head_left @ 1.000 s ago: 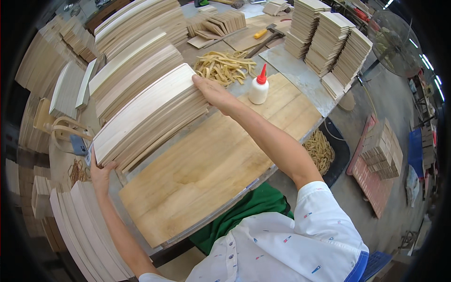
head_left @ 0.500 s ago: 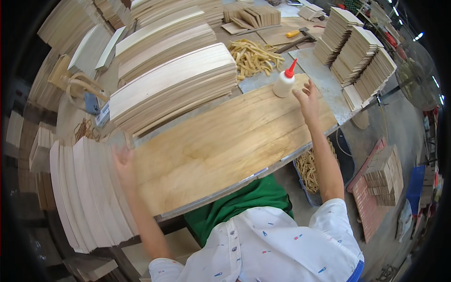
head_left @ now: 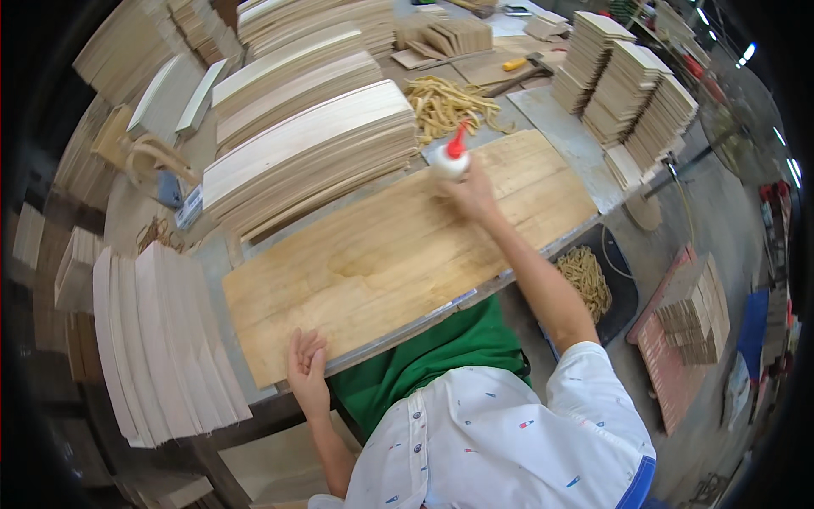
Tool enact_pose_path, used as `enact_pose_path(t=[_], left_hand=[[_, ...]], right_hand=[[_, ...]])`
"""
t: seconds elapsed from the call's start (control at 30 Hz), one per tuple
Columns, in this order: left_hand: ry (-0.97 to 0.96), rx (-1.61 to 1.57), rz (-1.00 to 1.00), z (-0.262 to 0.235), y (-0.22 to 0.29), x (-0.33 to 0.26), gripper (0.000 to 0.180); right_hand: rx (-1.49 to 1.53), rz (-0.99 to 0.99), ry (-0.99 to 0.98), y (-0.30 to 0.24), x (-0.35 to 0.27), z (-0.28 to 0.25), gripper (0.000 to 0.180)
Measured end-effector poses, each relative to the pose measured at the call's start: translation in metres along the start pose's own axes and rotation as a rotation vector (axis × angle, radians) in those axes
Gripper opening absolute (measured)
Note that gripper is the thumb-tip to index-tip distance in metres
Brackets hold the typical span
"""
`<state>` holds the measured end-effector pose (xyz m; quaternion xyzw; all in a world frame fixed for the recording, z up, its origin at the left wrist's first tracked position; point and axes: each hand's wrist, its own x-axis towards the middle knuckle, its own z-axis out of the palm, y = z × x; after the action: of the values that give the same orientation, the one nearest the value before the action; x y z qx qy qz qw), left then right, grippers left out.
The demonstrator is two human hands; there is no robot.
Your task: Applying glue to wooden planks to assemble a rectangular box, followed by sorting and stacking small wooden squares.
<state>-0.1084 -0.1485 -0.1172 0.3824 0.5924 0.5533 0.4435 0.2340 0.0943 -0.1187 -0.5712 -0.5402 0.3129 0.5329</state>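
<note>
My right hand (head_left: 471,193) is wrapped round a white squeeze bottle (head_left: 449,161) with a red pointed nozzle (head_left: 457,142), over the far part of a wide wooden board (head_left: 407,237). A darker, wet-looking patch shows on the board's surface. At the board's near left edge, my left hand (head_left: 306,360) is open with its fingers apart, and I see nothing in it. Just left of the board stands a stack of pale thin wooden slats (head_left: 165,348). Behind it lies another long stack of slats (head_left: 309,153).
Yellowish strips (head_left: 449,106) lie in a heap behind the board. A hammer (head_left: 526,72) rests beyond them. Tall stacks of small wooden pieces (head_left: 623,89) stand at the far right. A dark tub (head_left: 623,293) with more strips sits below the table's right end, near a pink pallet (head_left: 666,348).
My right hand has taken hold of the bottle, lifted it and moved it left. My left hand has come from beside the slat stack to the board's near edge.
</note>
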Motion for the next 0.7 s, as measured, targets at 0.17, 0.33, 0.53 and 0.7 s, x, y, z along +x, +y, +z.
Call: enact_pose_path(t=[0.17, 0.33, 0.53, 0.7], left_hand=[[-0.103, -0.012, -0.070, 0.009, -0.008, -0.019, 0.047], [-0.414, 0.104, -0.039, 0.034, -0.009, -0.015, 0.040], [-0.676, 0.309, 0.060, 0.068, 0.009, 0.005, 0.039], [-0.830, 0.422, 0.139, 0.129, 0.022, 0.017, 0.033]], right_hand=[[-0.040, -0.122, -0.070, -0.036, -0.042, 0.071, 0.046], [-0.153, -0.075, -0.005, -0.017, -0.054, 0.091, 0.049], [-0.284, -0.257, -0.076, 0.012, -0.076, 0.064, 0.057], [-0.527, -0.270, -0.072, 0.036, -0.118, -0.075, 0.050]])
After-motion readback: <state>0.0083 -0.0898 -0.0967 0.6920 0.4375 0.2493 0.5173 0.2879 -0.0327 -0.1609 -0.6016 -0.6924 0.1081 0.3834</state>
